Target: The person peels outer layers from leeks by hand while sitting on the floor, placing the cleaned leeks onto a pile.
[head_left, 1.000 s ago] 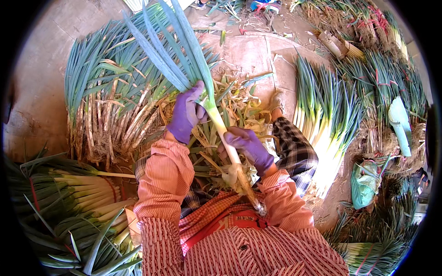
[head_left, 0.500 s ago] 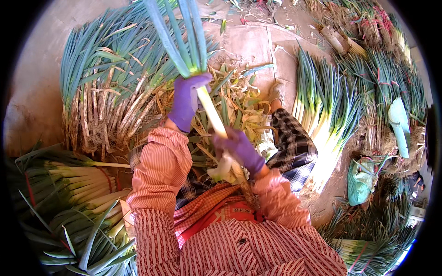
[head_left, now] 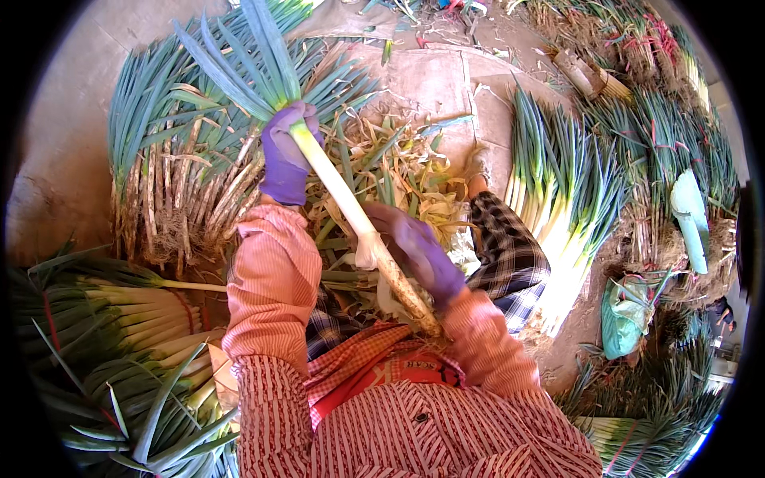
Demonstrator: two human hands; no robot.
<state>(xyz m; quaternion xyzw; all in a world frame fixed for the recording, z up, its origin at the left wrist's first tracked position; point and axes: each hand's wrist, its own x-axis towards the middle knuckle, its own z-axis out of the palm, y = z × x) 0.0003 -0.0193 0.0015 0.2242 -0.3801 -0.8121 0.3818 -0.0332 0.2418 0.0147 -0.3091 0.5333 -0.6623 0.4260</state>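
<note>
My left hand [head_left: 287,151], in a purple glove, is closed round a large green onion [head_left: 344,191] just below where its leaves fan out. The stalk slants down towards my lap. Its upper shaft is smooth and white, while the lower end [head_left: 404,288] still has brownish, dirty skin. A loose pale flap of skin [head_left: 367,250] hangs partway along it. Beside the stalk, on its right, is my right hand [head_left: 418,253], also purple-gloved. Motion smears its fingers, so their grip cannot be made out. Stripped dry leaves [head_left: 406,163] lie in a heap beyond my hands.
Unpeeled green onions with roots [head_left: 187,183] are piled at the left. White-shafted green onions [head_left: 562,199] lie to the right of my leg [head_left: 510,247]. Tied bundles [head_left: 143,319] rest at the lower left. A green bag [head_left: 625,315] and more bundles [head_left: 661,143] are farther right.
My left hand has moved left and slightly up with the green onion. My right hand has come off the stalk to its right, and more of the dirty lower end shows.
</note>
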